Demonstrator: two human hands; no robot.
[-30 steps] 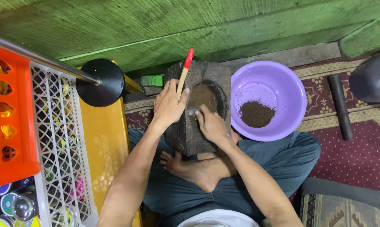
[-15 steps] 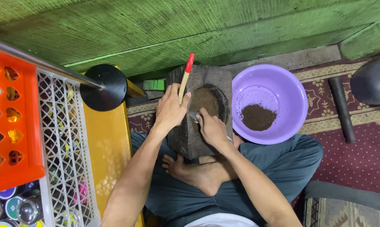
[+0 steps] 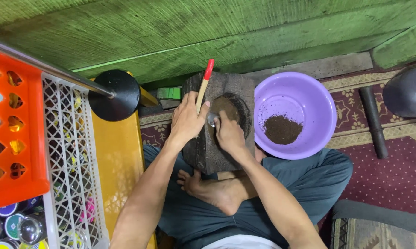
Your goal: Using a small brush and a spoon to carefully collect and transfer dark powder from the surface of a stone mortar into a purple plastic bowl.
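A dark stone mortar block (image 3: 238,87) sits on the floor in front of my crossed legs, with brown powder in its hollow (image 3: 227,107). My left hand (image 3: 186,121) grips a wooden-handled brush with a red tip (image 3: 204,84) at the block's left edge. My right hand (image 3: 228,133) holds a small metal spoon (image 3: 211,120) at the near rim of the hollow. Right of the block stands a purple plastic bowl (image 3: 272,92) holding a heap of dark brown powder (image 3: 281,129).
A green wooden wall runs across the top. A black round stand (image 3: 116,94) and metal rail are at left, with an orange crate (image 3: 14,133), a white crate (image 3: 65,152), small tins (image 3: 14,226) and a yellow surface (image 3: 118,157). A dark stone pestle (image 3: 373,121) lies on the red patterned rug.
The camera has drifted slightly, shifting the scene. My hands stay at the mortar, the right hand working the spoon at the hollow's rim.
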